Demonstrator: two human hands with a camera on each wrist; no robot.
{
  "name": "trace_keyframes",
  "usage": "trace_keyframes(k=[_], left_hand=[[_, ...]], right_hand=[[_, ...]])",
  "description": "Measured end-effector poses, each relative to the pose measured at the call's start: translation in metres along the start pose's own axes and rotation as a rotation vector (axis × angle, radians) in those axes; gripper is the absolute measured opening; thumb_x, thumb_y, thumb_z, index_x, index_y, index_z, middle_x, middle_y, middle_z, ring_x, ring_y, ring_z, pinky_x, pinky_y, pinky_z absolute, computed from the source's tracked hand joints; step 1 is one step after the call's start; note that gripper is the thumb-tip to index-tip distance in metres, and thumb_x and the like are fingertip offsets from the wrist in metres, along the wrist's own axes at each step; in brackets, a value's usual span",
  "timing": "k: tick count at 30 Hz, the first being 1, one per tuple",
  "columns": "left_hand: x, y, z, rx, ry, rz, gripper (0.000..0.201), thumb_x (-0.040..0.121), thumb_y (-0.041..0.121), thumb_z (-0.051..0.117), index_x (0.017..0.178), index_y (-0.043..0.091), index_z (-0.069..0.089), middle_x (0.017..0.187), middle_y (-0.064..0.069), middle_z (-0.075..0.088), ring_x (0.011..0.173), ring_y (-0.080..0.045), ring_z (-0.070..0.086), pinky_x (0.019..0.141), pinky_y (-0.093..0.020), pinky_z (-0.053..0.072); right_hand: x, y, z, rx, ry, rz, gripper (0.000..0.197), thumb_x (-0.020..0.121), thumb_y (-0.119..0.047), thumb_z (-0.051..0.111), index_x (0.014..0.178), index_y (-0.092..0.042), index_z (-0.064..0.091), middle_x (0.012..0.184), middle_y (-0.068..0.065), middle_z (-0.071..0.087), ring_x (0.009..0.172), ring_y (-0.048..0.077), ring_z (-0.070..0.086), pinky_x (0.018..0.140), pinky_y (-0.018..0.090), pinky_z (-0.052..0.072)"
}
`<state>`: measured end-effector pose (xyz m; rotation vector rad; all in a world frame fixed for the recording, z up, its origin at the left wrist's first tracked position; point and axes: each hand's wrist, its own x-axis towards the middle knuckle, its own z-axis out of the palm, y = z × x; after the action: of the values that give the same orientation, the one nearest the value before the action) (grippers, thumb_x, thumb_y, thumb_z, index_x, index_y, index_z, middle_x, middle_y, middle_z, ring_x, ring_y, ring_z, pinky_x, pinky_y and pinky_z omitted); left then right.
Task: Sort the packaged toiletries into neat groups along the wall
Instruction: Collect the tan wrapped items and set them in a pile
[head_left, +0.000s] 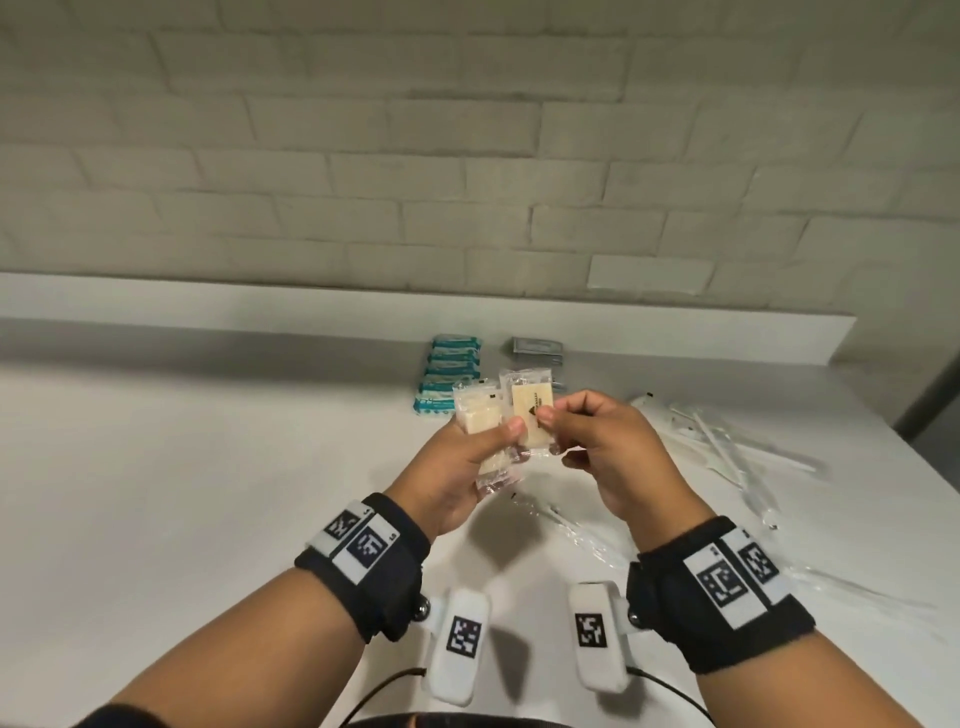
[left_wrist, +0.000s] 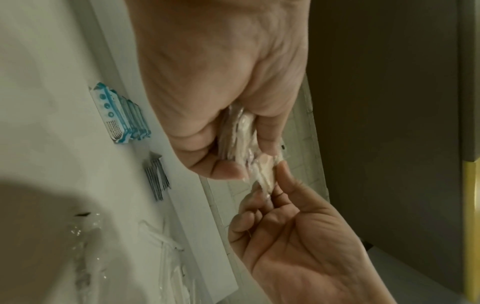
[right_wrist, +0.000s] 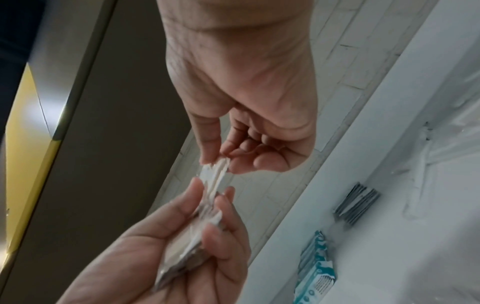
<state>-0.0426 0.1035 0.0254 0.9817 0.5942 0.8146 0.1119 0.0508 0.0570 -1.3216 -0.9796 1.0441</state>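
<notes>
Above the white counter, my left hand grips a small stack of clear-wrapped cream soap packets, thumb on top. My right hand pinches the front soap packet of that stack between thumb and forefinger. The left wrist view has the soap packets edge-on in my left hand, with my right hand at their tip. In the right wrist view my right hand pinches the packet's edge. Against the wall ledge lie a row of blue-and-white packets and a stack of grey sachets.
Several long white items in clear wrappers lie scattered on the counter's right side, more near the front right. A raised white ledge runs below the brick wall. The counter's right edge drops off.
</notes>
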Motion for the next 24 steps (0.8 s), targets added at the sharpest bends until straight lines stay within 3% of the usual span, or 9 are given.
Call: trace_keyframes(k=[5, 7, 9, 11, 15, 17, 19, 21, 24], left_hand=[[0.004, 0.005, -0.01, 0.125, 0.005, 0.082, 0.028, 0.087, 0.005, 0.064, 0.112, 0.017, 0.065, 0.098, -0.008, 0.071, 0.082, -0.018, 0.065, 0.061, -0.022, 0.052], [0.009, 0.005, -0.011, 0.211, 0.078, 0.195, 0.035, 0.079, 0.011, 0.071, 0.111, 0.023, 0.063, 0.1, -0.006, 0.072, 0.088, -0.019, 0.067, 0.072, -0.03, 0.054], [0.012, 0.007, -0.011, 0.341, 0.149, 0.294, 0.043, 0.068, 0.024, 0.075, 0.108, 0.029, 0.061, 0.093, 0.002, 0.071, 0.086, -0.016, 0.066, 0.08, -0.037, 0.052], [0.013, 0.008, -0.011, 0.42, 0.167, 0.329, 0.045, 0.063, 0.026, 0.077, 0.104, 0.032, 0.06, 0.088, 0.008, 0.07, 0.082, -0.011, 0.066, 0.082, -0.034, 0.052], [0.011, 0.011, -0.022, 0.328, 0.136, 0.314, 0.052, 0.065, 0.01, 0.081, 0.107, 0.03, 0.058, 0.104, 0.001, 0.069, 0.095, -0.014, 0.067, 0.091, -0.031, 0.052], [0.008, 0.013, -0.031, 0.288, 0.154, 0.302, 0.051, 0.069, 0.015, 0.077, 0.115, 0.025, 0.057, 0.112, -0.005, 0.069, 0.104, -0.019, 0.065, 0.094, -0.032, 0.05], [0.007, 0.011, -0.037, 0.245, 0.189, 0.294, 0.049, 0.074, 0.02, 0.072, 0.12, 0.021, 0.057, 0.113, -0.006, 0.067, 0.101, -0.018, 0.063, 0.087, -0.029, 0.048], [0.006, 0.011, -0.04, 0.212, 0.203, 0.266, 0.046, 0.075, 0.021, 0.07, 0.12, 0.021, 0.057, 0.113, -0.008, 0.066, 0.096, -0.015, 0.061, 0.082, -0.027, 0.046], [0.004, 0.012, -0.04, 0.198, 0.142, 0.178, 0.053, 0.07, 0.019, 0.077, 0.119, 0.017, 0.058, 0.111, -0.02, 0.066, 0.096, -0.024, 0.063, 0.089, -0.04, 0.049]], right_hand=[[0.007, -0.002, 0.009, -0.037, -0.005, 0.021, 0.024, 0.081, -0.008, 0.072, 0.102, -0.012, 0.06, 0.069, 0.002, 0.056, 0.05, 0.01, 0.047, 0.05, 0.024, 0.036], [0.011, -0.007, 0.013, -0.019, 0.026, 0.036, 0.025, 0.085, -0.014, 0.07, 0.106, -0.013, 0.057, 0.076, 0.007, 0.059, 0.05, 0.013, 0.05, 0.048, 0.026, 0.041], [0.013, -0.011, 0.021, 0.038, -0.032, 0.081, 0.032, 0.088, -0.028, 0.066, 0.113, -0.012, 0.054, 0.085, 0.01, 0.063, 0.057, 0.019, 0.058, 0.051, 0.03, 0.05], [0.016, -0.012, 0.033, 0.054, -0.099, 0.123, 0.044, 0.088, -0.034, 0.065, 0.124, -0.012, 0.051, 0.094, 0.012, 0.064, 0.063, 0.019, 0.063, 0.056, 0.034, 0.054], [0.025, -0.006, 0.046, 0.001, -0.054, 0.072, 0.046, 0.095, -0.014, 0.055, 0.138, -0.02, 0.039, 0.099, 0.006, 0.067, 0.067, 0.017, 0.062, 0.059, 0.031, 0.048], [0.026, -0.005, 0.043, 0.007, -0.059, 0.058, 0.048, 0.095, -0.002, 0.049, 0.136, -0.024, 0.036, 0.1, 0.004, 0.065, 0.07, 0.02, 0.063, 0.06, 0.031, 0.05], [0.026, -0.004, 0.038, 0.028, -0.105, 0.063, 0.041, 0.093, 0.003, 0.052, 0.128, -0.016, 0.042, 0.1, 0.011, 0.063, 0.07, 0.026, 0.066, 0.058, 0.031, 0.055], [0.024, -0.005, 0.034, -0.011, -0.129, 0.075, 0.025, 0.089, 0.005, 0.06, 0.109, -0.007, 0.051, 0.087, 0.016, 0.065, 0.061, 0.025, 0.067, 0.052, 0.029, 0.057], [0.022, -0.004, 0.032, -0.15, -0.125, 0.061, 0.019, 0.082, 0.003, 0.069, 0.083, -0.005, 0.052, 0.063, 0.013, 0.066, 0.049, 0.02, 0.065, 0.047, 0.027, 0.054]])
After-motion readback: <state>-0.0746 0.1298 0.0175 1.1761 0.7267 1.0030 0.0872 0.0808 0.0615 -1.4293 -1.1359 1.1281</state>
